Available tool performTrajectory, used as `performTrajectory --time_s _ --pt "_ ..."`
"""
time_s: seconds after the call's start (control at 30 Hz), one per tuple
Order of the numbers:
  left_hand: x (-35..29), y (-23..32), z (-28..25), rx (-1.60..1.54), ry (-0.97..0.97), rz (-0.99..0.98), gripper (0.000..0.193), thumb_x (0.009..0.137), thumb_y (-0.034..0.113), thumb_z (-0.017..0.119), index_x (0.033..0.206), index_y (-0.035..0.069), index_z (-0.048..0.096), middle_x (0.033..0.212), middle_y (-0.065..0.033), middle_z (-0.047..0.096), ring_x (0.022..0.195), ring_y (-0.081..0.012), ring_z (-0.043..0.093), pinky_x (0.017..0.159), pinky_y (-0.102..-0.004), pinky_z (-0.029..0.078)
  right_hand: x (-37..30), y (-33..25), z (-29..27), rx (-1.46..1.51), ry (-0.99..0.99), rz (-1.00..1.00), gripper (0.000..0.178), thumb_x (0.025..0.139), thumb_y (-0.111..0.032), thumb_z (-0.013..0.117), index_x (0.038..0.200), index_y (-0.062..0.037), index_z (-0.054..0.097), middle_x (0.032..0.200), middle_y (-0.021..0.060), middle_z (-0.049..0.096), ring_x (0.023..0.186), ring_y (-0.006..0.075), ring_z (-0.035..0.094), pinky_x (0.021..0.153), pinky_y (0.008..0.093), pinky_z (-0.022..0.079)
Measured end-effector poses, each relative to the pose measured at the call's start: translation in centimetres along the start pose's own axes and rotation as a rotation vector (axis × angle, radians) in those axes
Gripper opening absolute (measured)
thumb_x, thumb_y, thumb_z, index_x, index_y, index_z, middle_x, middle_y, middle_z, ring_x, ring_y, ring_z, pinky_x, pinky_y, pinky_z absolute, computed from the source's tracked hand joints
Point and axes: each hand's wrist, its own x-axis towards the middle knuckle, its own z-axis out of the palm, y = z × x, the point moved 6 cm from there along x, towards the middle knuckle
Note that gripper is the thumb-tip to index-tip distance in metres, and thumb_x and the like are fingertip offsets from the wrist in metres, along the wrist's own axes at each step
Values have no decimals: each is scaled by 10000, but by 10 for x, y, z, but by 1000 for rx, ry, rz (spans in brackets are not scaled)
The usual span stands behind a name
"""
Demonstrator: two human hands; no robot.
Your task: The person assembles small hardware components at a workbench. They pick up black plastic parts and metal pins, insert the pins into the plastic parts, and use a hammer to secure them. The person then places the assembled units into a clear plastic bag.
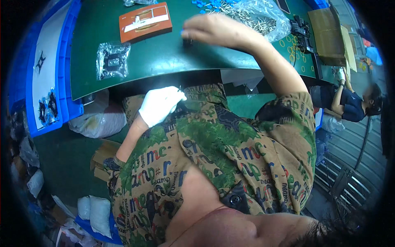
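Note:
My right hand [218, 31] is bare and reaches over the green table. Its fingers are closed at a small black part [187, 42], mostly hidden under them, and a speck of blue shows at the fingertips. My left hand [160, 106], in a white glove, is held in front of my body below the table edge. Its fingers are pinched together, and a thin dark tip sticks up from them; the rest of that thing is hidden. Left of my right hand lies an orange-brown box [145, 22] with white tape. A clear bag with black frame-like parts [113, 61] lies nearer the edge.
Many small metal pins [230, 9] and blue pieces [201, 4] lie behind my right hand, beside a clear plastic bag [271, 16]. Yellow rings [293, 49] and a cardboard box [327, 37] are at the right. A blue tray [63, 74] stands left; a co-worker [349, 101] sits far right.

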Motion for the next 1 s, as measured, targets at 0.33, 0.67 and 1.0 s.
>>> performTrajectory --time_s 0.33,0.67,1.0 --pt "3 -6 4 -290 -3 -231 280 1018 263 621 972 24 759 686 -7 622 575 -61 524 550 -242 425 -53 -58 68 371 -317 -11 346 1064 -327 509 1097 -24 672 998 179 688 952 394 670 843 488 538" --pt "3 0 5 -261 -46 -223 285 1017 250 621 956 5 752 660 -11 605 568 -71 526 539 -250 423 -53 -61 77 417 -444 5 327 1067 -310 513 1060 -27 676 944 176 681 900 375 670 825 477 538" --pt "-5 -12 23 -403 -87 -316 236 998 196 651 984 -22 740 744 -21 662 595 -66 552 562 -237 461 -55 -68 85 439 -440 -48 361 1070 -326 525 963 -8 659 785 140 649 732 310 653 710 425 528"
